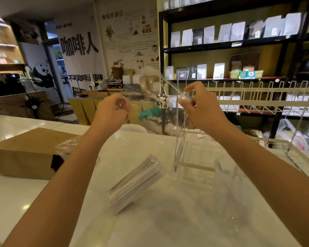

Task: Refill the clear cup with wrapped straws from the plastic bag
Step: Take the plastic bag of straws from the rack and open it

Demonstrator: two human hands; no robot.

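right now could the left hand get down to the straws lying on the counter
Probably yes. The wrapped straws lie in the open with nothing over them, but the left hand is raised and pinching the plastic bag, so it must release first.

Single head-worn view looks forward and down, close over the counter [168, 220].

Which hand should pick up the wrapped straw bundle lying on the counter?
Left, probably. The left hand is up on the clear bag, but its forearm passes right beside the straw bundle. The right hand is farther over, above the acrylic stand.
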